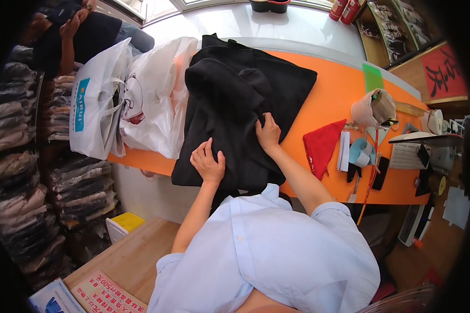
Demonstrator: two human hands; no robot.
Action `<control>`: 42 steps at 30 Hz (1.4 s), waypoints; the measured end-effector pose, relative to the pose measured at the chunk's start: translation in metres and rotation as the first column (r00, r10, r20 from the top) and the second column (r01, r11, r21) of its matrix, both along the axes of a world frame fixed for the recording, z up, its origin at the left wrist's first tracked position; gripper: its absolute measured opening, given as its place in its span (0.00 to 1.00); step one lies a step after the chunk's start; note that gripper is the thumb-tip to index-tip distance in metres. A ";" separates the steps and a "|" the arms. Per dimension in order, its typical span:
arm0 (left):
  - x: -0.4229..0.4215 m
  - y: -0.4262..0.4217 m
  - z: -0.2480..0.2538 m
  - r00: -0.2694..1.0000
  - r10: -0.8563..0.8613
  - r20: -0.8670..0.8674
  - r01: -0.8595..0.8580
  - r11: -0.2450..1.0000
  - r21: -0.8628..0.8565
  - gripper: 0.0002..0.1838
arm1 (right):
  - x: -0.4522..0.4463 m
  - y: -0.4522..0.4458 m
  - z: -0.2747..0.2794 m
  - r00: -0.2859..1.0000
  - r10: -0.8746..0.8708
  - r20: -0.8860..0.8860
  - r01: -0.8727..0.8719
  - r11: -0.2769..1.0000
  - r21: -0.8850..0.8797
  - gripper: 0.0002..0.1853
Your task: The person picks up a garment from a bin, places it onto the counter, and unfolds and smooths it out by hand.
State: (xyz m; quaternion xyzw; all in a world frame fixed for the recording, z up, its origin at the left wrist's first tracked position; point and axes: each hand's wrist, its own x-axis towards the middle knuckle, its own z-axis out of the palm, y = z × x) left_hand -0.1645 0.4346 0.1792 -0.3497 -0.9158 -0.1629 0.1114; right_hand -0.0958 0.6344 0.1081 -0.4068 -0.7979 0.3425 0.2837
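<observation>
A large black garment (222,109), partly folded and bunched up, is spread over the orange table in front of me. My left hand (208,160) rests on its near left part, fingers apart on the cloth. Further right, my right hand (268,132) touches the garment near a raised fold, its fingers also apart. Neither hand visibly grips the fabric. The garment's exact kind cannot be made out.
White plastic bags (154,99) stand left of the garment. On the orange table (329,78) to the right are a red cloth (322,146), a roll of light blue tape (361,151), a phone (380,173) and a keyboard (406,156). Another person (96,39) is at the far left.
</observation>
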 end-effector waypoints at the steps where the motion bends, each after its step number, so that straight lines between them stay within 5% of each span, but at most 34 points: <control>1: 0.000 0.000 0.000 1.000 0.004 -0.003 -0.004 1.000 -0.007 0.27 | 0.001 0.001 0.001 1.000 -0.011 -0.003 0.011 1.000 -0.002 0.16; 42: -0.001 -0.004 0.001 1.000 -0.012 -0.011 0.012 0.999 0.051 0.26 | 0.003 -0.005 0.004 0.999 -0.010 0.033 0.009 0.999 0.037 0.16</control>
